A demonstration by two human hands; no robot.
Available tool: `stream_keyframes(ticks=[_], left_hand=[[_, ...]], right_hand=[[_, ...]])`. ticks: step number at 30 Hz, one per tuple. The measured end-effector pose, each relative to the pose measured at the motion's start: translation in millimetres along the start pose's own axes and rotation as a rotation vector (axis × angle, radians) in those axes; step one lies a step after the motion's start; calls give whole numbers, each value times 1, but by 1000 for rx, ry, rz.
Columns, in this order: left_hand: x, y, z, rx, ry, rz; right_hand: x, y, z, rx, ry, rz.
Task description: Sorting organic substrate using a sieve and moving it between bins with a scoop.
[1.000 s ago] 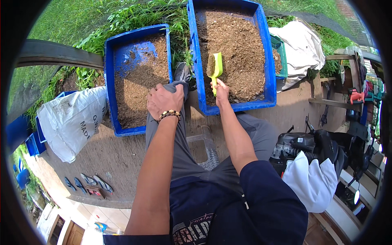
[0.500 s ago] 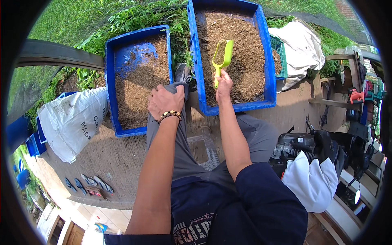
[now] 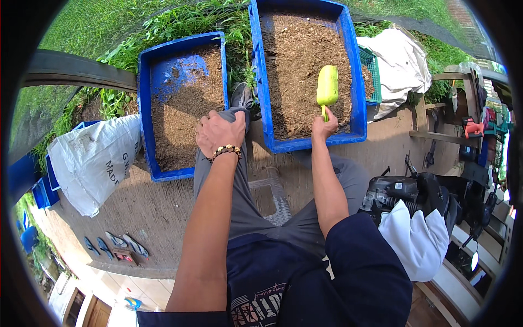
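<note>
My right hand (image 3: 324, 126) grips the handle of a lime-green scoop (image 3: 327, 86). The scoop's rounded back faces up, over the right side of the large blue tray (image 3: 318, 144). Loose brown crumbly material (image 3: 297, 60), like sawdust or compost, fills much of that tray. What lies under the scoop's bowl is hidden. My left hand (image 3: 221, 132) rests on my left knee with its fingers spread and holds nothing. Just left of it stands a smaller blue tray (image 3: 173, 175) with the same brown material and a patch of bare blue bottom.
A white sack (image 3: 98, 163) lies left of the smaller tray. Right of the large tray are a green crate (image 3: 370, 73) and another white sack (image 3: 397, 65). A dark motorbike (image 3: 403, 191) with a white cloth (image 3: 417, 240) stands at right. Sandals (image 3: 135, 245) lie at lower left.
My right hand has moved to the right with the scoop and turned it over, so its hollow side no longer shows. The left hand has stayed on the knee.
</note>
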State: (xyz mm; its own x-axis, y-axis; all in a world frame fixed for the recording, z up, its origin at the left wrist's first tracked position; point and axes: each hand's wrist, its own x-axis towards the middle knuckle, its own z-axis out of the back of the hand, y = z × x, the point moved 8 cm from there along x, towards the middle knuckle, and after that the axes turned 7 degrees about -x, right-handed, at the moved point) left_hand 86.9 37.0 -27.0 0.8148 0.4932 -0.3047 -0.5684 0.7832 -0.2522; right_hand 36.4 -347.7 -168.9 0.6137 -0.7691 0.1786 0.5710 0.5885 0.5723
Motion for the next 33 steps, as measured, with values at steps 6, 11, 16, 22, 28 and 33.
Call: stream_keyframes(ticks=[6, 11, 16, 22, 28, 33], left_hand=[[-1, 0, -2, 5, 0, -1], [-1, -7, -2, -20, -4, -16], [0, -3, 0, -17, -34, -21], [0, -7, -2, -6, 12, -21], [1, -10, -1, 26, 38, -17], [2, 2, 0, 27, 40, 9]], right_hand=[[1, -4, -19, 78, 88, -44], [3, -10, -72, 556, 261, -237], [-7, 35, -111, 372, 407, -37], [-7, 24, -159, 198, 495, -166], [-45, 32, -174, 420, 755, -87], [-58, 43, -131, 630, 876, -351]])
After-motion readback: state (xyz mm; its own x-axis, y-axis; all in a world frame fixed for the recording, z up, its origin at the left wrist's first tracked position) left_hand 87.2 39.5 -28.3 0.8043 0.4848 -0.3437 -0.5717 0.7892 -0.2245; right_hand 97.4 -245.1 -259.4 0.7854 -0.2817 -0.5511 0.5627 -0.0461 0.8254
